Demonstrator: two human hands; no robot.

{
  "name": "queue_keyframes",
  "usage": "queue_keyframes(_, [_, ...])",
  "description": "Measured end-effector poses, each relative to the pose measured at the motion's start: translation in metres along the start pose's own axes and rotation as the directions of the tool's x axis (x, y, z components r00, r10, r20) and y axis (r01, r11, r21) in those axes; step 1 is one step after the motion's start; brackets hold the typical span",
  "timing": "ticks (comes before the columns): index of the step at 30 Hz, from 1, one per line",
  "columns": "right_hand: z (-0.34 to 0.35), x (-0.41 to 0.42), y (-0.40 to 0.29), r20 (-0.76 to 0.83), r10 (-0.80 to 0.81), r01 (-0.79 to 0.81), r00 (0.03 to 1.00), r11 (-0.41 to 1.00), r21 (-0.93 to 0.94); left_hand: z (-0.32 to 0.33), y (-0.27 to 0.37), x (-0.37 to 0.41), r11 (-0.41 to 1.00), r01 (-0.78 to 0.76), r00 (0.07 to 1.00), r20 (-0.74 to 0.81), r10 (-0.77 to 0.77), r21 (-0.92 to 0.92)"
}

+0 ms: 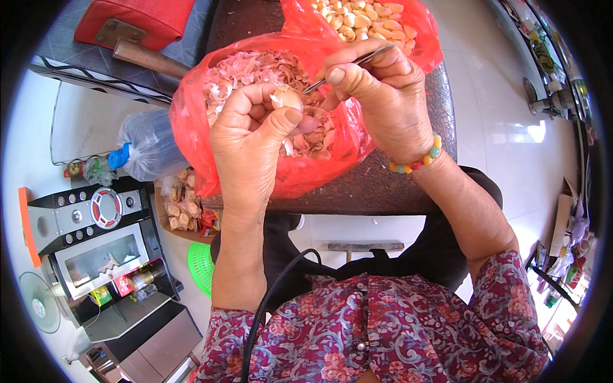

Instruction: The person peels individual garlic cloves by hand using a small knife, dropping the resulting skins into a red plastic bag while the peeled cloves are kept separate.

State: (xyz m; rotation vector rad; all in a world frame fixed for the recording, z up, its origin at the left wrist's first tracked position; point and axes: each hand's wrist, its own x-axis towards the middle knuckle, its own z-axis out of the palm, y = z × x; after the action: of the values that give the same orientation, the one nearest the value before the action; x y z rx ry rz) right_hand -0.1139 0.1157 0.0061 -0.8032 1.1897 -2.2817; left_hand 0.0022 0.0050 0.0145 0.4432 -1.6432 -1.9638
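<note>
Between the thumb and fingers of my left hand is a garlic clove with papery skin on it. My right hand grips a slim metal tool, perhaps tweezers or a small knife, its tip close beside the clove. Both hands are above a red plastic bag that stands open and holds a heap of garlic skins. Beyond it, at the top, peeled garlic cloves fill another red plastic area; whether it is a separate bag I cannot tell.
The bags rest on a dark brown embossed seat or tabletop. A red padded item with a wooden handle lies at the upper left. To the left are a blue-capped clear plastic bag, a box of wrapped packets and a green plastic basket.
</note>
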Motion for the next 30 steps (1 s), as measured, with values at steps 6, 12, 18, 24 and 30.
queue_keyframes(6, [-0.003, 0.003, -0.003, 0.041, 0.055, -0.057, 0.998, 0.996, 0.067, -0.004, 0.002, 0.0, 0.995, 0.055, 0.998, 0.01, -0.054, -0.079])
queue_keyframes(12, [-0.003, 0.007, -0.007, 0.097, 0.026, -0.031, 0.995, 0.998, 0.059, -0.004, 0.004, -0.001, 0.994, 0.071, 0.997, 0.048, -0.067, -0.081])
queue_keyframes(18, [-0.006, 0.009, -0.012, 0.049, 0.031, -0.033, 0.998, 0.999, 0.039, 0.002, 0.006, -0.001, 0.99, 0.049, 0.997, 0.061, -0.041, -0.134])
queue_keyframes(24, [-0.008, 0.014, -0.018, -0.087, 0.131, -0.126, 0.988, 0.99, 0.056, 0.002, 0.014, -0.007, 0.974, -0.074, 0.965, 0.23, 0.124, -0.213])
queue_keyframes(30, [-0.004, 0.009, -0.024, -0.11, 0.304, -0.294, 0.946, 0.951, 0.092, 0.007, 0.054, -0.022, 0.995, -0.076, 0.778, 0.62, 0.098, -0.063])
